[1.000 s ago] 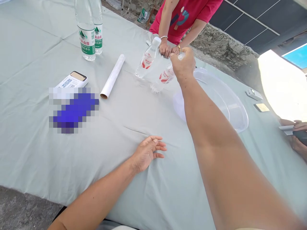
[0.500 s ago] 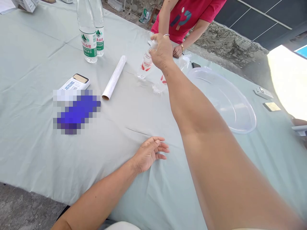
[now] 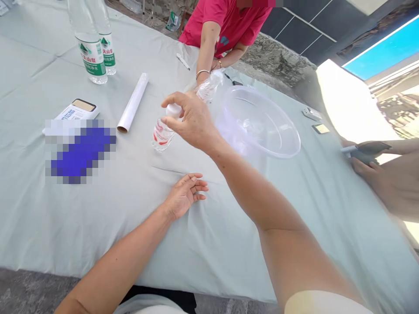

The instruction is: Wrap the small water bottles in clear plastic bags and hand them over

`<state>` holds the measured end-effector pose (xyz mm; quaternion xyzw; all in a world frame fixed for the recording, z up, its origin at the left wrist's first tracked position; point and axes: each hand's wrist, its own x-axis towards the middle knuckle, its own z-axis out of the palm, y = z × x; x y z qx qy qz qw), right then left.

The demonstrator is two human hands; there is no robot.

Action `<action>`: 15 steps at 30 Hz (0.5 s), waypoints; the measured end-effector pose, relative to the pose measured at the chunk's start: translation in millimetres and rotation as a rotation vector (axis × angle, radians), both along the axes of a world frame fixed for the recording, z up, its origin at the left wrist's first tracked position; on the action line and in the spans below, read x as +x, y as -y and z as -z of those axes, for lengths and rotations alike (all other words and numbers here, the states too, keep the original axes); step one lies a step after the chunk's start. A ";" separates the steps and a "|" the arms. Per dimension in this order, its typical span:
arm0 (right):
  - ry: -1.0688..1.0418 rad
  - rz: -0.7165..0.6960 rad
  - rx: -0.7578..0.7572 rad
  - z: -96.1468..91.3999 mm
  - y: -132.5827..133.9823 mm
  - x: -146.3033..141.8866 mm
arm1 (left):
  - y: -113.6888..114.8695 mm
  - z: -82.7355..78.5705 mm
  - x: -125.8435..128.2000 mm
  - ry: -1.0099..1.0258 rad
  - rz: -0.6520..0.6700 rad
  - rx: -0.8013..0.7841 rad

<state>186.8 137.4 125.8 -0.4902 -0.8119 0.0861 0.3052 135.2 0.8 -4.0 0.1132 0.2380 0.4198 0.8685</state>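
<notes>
My right hand (image 3: 193, 120) is over a small clear water bottle (image 3: 161, 136) with a red-and-white label, its thumb and forefinger around the white cap. The bottle stands slightly tilted in view, its base at the tablecloth. Palm partly up, my left hand (image 3: 186, 194) rests on the cloth with its fingers loosely spread and nothing in them. A second small clear bottle (image 3: 207, 87) is just beyond my right hand, by the hand of a person in a red shirt (image 3: 225, 26); my right hand partly hides it.
A clear plastic basin (image 3: 281, 150) lies to the right. On the left are a white roll (image 3: 133, 102), a white box (image 3: 77, 111), a blurred blue item (image 3: 83, 152) and two large water bottles (image 3: 93, 59). Another person's hands (image 3: 366, 165) hold something at the far right.
My right hand has come back toward me with the small bottle. My left hand stays on the cloth. The view has turned to the right, and the person opposite has reached to the other bottle.
</notes>
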 end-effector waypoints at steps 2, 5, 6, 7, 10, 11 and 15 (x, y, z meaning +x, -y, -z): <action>0.002 -0.025 0.001 1.7 8.8 -0.3 | -0.1 1.1 0.4 -0.011 -0.001 0.016; -0.016 -0.065 0.001 -6.5 10.2 11.2 | -0.1 1.0 -0.2 -0.035 0.004 0.035; -0.036 -0.051 0.013 -12.9 8.2 19.9 | 0.0 0.6 -0.7 -0.040 0.006 0.037; -0.065 -0.008 0.038 -20.4 5.0 31.6 | 0.2 0.0 -1.3 -0.044 0.008 0.040; -0.157 0.301 0.129 -41.2 -11.3 83.7 | 0.6 -1.5 -2.3 -0.054 0.015 0.049; -0.158 0.437 0.109 -44.8 -18.0 104.7 | 0.6 -1.7 -2.2 -0.056 0.016 0.050; 0.058 0.718 -0.411 -37.3 -36.1 178.5 | 0.1 -2.1 -1.3 -0.058 0.013 0.048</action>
